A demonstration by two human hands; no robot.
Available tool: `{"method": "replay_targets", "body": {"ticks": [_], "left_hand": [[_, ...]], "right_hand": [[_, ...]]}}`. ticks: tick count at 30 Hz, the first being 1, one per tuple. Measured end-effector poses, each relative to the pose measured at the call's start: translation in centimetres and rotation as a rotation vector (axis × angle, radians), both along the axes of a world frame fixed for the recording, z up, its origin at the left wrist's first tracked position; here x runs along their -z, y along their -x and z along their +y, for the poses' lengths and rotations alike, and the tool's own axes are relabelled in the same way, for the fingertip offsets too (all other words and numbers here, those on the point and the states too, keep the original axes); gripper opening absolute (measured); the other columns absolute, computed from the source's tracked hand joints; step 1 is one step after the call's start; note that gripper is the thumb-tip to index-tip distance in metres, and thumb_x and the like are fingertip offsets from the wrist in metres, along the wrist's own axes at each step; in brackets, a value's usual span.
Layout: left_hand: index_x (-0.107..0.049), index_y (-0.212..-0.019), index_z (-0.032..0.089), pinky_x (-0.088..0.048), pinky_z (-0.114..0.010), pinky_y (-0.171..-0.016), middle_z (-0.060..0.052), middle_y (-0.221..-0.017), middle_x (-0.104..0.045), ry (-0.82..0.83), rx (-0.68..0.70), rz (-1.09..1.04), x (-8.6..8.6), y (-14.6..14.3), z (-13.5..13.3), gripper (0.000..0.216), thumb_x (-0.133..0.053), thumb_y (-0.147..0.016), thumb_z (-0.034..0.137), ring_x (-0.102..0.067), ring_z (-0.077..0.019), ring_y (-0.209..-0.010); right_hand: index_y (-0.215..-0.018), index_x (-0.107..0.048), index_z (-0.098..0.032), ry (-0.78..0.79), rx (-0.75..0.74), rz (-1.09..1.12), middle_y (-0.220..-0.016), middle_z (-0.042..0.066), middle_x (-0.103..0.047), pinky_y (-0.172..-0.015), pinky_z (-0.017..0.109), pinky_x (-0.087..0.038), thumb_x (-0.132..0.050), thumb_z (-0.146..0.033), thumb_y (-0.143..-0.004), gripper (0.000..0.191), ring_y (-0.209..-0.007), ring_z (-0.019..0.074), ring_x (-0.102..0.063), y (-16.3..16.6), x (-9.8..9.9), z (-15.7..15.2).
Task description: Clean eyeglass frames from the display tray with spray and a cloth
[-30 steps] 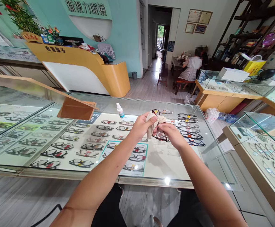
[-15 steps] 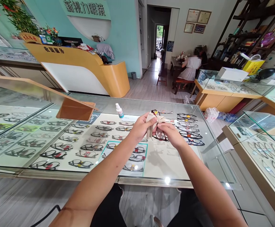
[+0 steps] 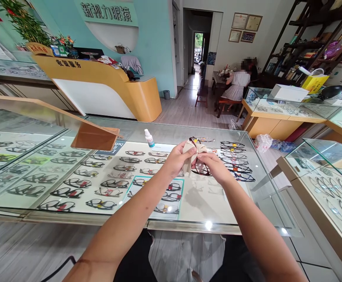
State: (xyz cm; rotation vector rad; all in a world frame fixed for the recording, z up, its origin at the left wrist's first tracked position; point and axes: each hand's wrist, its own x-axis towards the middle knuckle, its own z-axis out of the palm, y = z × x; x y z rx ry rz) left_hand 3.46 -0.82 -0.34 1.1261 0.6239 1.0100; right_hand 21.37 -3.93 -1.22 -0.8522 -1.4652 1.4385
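Above the glass showcase [image 3: 206, 219], my left hand [image 3: 176, 157] is closed on a beige cloth [image 3: 187, 160], with the thumb pressed on its front. The cloth is folded around part of a pair of dark-framed eyeglasses [image 3: 201, 170]. My right hand [image 3: 210, 162] pinches the frame and the cloth's right side. One rim hangs below the fingers, and a yellow tag [image 3: 194, 142] shows near the top. Part of the glasses is hidden by the cloth and fingers. A white spray bottle [image 3: 149, 138] with a blue-green base stands on the glass, left of my hands.
Rows of eyeglasses [image 3: 114, 183] lie under the glass. A wooden board stand [image 3: 94, 135] rests on the showcase at the left. Another display case [image 3: 329, 188] stands at my right. Behind are a yellow reception counter [image 3: 143, 96] and a seated person [image 3: 237, 84].
Both hands stay in nearly the same place with the cloth and glasses. The cloth and fingers have shifted very slightly; the whole view has moved a little.
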Motion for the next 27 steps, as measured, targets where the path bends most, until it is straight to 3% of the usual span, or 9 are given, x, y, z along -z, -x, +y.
{"method": "replay_targets", "body": {"ticks": [6, 9, 14, 18, 22, 27], "left_hand": [[-0.056, -0.084, 0.022, -0.046, -0.025, -0.037, 0.004, -0.047, -0.059, 0.015, -0.115, 0.023, 0.86, -0.47, 0.28, 0.063, -0.079, -0.080, 0.080, -0.053, -0.0144, -0.035], [-0.058, -0.086, 0.021, -0.052, -0.027, -0.042, 0.004, -0.051, -0.061, 0.061, -0.088, -0.015, 0.74, -0.34, 0.39, 0.062, -0.083, -0.078, 0.077, -0.057, -0.0145, -0.039], [-0.063, -0.101, 0.021, -0.054, -0.024, -0.047, 0.005, -0.061, -0.065, 0.038, -0.026, -0.042, 0.27, -0.14, 0.10, 0.056, -0.097, -0.073, 0.056, -0.060, -0.0123, -0.046], [-0.060, -0.093, 0.022, -0.050, -0.025, -0.042, 0.005, -0.053, -0.062, 0.047, -0.056, -0.006, 0.62, -0.31, 0.16, 0.058, -0.091, -0.075, 0.067, -0.054, -0.0129, -0.039], [-0.060, -0.082, 0.021, -0.042, -0.026, -0.036, 0.004, -0.045, -0.055, 0.090, -0.126, 0.008, 0.98, -0.51, 0.40, 0.064, -0.081, -0.077, 0.081, -0.049, -0.0138, -0.033], [-0.065, -0.082, 0.018, -0.050, -0.025, -0.048, 0.002, -0.055, -0.061, 0.128, -0.091, -0.125, 0.58, -0.68, 0.43, 0.055, -0.087, -0.080, 0.068, -0.058, -0.0131, -0.046]], "right_hand": [[-0.087, -0.081, -0.020, -0.019, -0.040, -0.055, -0.082, 0.004, -0.074, -0.065, 0.031, -0.042, -0.063, -0.054, -0.099, 0.040, -0.070, 0.0175, -0.055, 0.51, 0.24, -0.19], [-0.089, -0.082, -0.020, -0.018, -0.005, -0.032, -0.082, 0.005, -0.074, -0.070, 0.032, -0.045, -0.064, -0.054, -0.098, 0.039, -0.073, 0.0184, -0.059, 0.26, 0.09, -0.13], [-0.085, -0.080, -0.020, -0.018, 0.021, -0.011, -0.081, 0.005, -0.074, -0.075, 0.032, -0.048, -0.066, -0.056, -0.097, 0.040, -0.078, 0.0198, -0.063, 0.00, -0.04, 0.00], [-0.083, -0.080, -0.021, -0.020, -0.013, -0.064, -0.080, 0.003, -0.073, -0.067, 0.031, -0.043, -0.063, -0.053, -0.099, 0.040, -0.070, 0.0174, -0.056, 0.37, 0.18, -0.11], [-0.087, -0.083, -0.021, -0.058, -0.029, -0.083, -0.082, 0.003, -0.074, -0.072, 0.032, -0.045, -0.062, -0.052, -0.100, 0.039, -0.074, 0.0181, -0.058, 0.75, 0.27, -0.25], [-0.093, -0.084, -0.021, -0.061, 0.047, 0.010, -0.084, 0.006, -0.076, -0.083, 0.036, -0.052, -0.066, -0.060, -0.099, 0.043, -0.083, 0.0223, -0.066, 0.32, 0.11, -0.13]]}}
